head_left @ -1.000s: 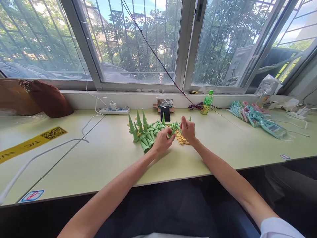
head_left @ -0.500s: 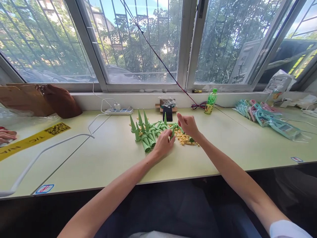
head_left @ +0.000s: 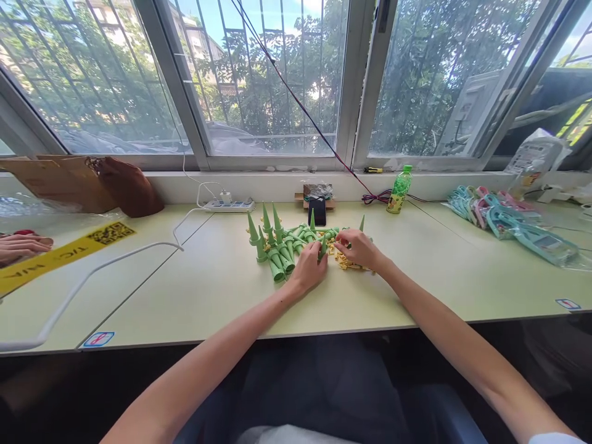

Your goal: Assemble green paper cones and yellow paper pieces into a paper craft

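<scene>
My left hand (head_left: 311,266) is closed round a small green cone (head_left: 323,248), whose pointed tip stands up between the fingers. Over a pile of small yellow pieces (head_left: 350,264) is my right hand (head_left: 359,248), its thumb and fingers curled together; what they pinch is too small to tell. Several green cones with collars (head_left: 276,265) lie or stand just left of my left hand, some with yellow bits on them. Another green cone's tip (head_left: 362,223) shows behind my right hand.
A phone (head_left: 317,211) leans on a small open box (head_left: 314,191) at the back. A green-capped bottle (head_left: 399,191) and a power strip (head_left: 229,205) stand near the sill. Bagged pastel devices (head_left: 522,225) lie right. Another person's hand (head_left: 23,248) is far left, beside yellow tape (head_left: 65,258).
My right hand has come down from above the pile to the yellow pieces, uncovering a green cone tip behind it. My left hand keeps its cone. The view has shifted slightly.
</scene>
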Demonstrator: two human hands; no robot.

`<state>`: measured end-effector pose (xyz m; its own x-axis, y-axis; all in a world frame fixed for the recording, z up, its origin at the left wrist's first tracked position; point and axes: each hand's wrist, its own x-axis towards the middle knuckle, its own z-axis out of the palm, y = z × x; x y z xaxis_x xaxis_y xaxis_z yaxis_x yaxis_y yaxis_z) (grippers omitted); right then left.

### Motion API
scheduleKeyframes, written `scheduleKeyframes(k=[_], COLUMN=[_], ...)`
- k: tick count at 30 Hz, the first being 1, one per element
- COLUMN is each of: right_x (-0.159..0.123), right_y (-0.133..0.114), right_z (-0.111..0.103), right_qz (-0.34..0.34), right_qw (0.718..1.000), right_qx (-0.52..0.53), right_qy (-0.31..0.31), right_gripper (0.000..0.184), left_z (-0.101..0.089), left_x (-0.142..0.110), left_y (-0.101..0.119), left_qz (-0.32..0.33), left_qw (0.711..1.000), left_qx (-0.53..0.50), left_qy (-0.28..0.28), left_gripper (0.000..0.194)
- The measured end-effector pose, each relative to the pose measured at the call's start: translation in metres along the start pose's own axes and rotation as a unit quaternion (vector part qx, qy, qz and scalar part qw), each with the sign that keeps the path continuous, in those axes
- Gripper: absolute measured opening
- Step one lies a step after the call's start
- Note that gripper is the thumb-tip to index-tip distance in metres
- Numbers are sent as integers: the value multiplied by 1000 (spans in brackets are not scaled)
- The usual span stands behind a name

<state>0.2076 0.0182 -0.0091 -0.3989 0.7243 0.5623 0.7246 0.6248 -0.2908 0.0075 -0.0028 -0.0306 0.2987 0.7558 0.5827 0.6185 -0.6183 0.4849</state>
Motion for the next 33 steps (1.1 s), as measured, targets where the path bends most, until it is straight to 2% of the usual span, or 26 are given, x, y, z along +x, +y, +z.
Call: scheduleKeyframes(k=[4,8,11,17,24,33], right_x=[-5,-6,-6,-9,-15,-14], right_y=[-5,-10,-15,-25,-30,-36], right_z=[5,6,8,9,3,0], right_qz=[-7,3,6,4,26,69], right_qw=[995,990,989,989,988,976], right_qx=[-85,-127,-135,-138,-152,-202], right_qy=[-41,-57,-54,-43,-24,-52], right_gripper=[10,15,18,19,13,17], left_z=[1,1,0,-3,-6,-6], left_x=[1,2,2,0,0,3], left_y=[-2,-5,-5,-1,2,0], left_qz=[-11,-22,-32,-50,-35,-33], left_qw=[1000,999,998,993,993,994], left_qx=[-4,-23,-53,-111,-104,-95], left_qy=[8,6,0,13,43,31], left_gripper=[16,12,11,22,25,20])
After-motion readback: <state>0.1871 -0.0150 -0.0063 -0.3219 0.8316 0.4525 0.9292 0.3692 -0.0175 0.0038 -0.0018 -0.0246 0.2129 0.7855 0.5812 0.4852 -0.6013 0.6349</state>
